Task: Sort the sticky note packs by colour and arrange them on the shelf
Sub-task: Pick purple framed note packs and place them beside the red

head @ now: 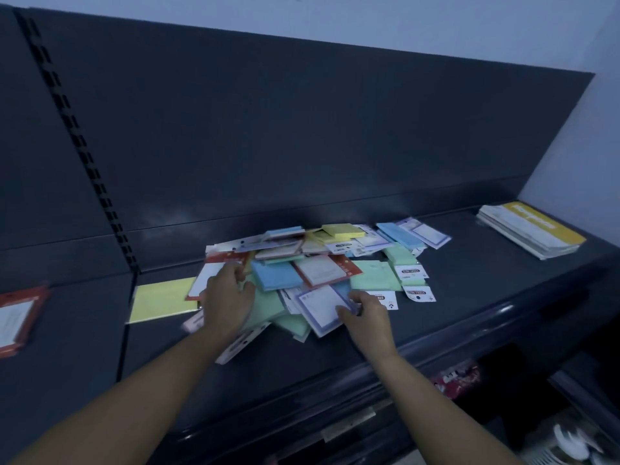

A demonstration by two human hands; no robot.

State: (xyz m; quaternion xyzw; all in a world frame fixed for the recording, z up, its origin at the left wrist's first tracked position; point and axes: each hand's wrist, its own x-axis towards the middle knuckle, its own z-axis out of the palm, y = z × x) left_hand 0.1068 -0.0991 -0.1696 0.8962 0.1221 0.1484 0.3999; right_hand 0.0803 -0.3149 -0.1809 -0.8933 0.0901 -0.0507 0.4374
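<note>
A dark shelf [469,297] runs across the view in dim light, with a dark back panel [302,129] rising behind it and a pale wall [335,21] above and to the right. A slotted upright strip [77,146] divides the panel on the left. At the shelf's right end lies a stack of booklets [533,229] with a yellow cover on top. Below the front edge, a red packet [456,380] shows on a lower level.

The pile of sticky note packs [335,253] lies loose and unsorted in the middle of the shelf: blue, green, yellow, red-edged and purple-edged ones overlap at all angles. A yellow pack [161,300] lies flat just left of the pile, and a red-framed pack [16,317] sits well apart at the far left.

The left hand [228,297] rests palm down on the left side of the pile, its fingertips at a red-edged pack [231,260] and its thumb beside a blue pack [275,275]. Blur hides whether it grips anything. The right hand [369,317] pinches a purple-bordered pack [322,307] at the pile's near edge, thumb on top and fingers curled at its right side.
</note>
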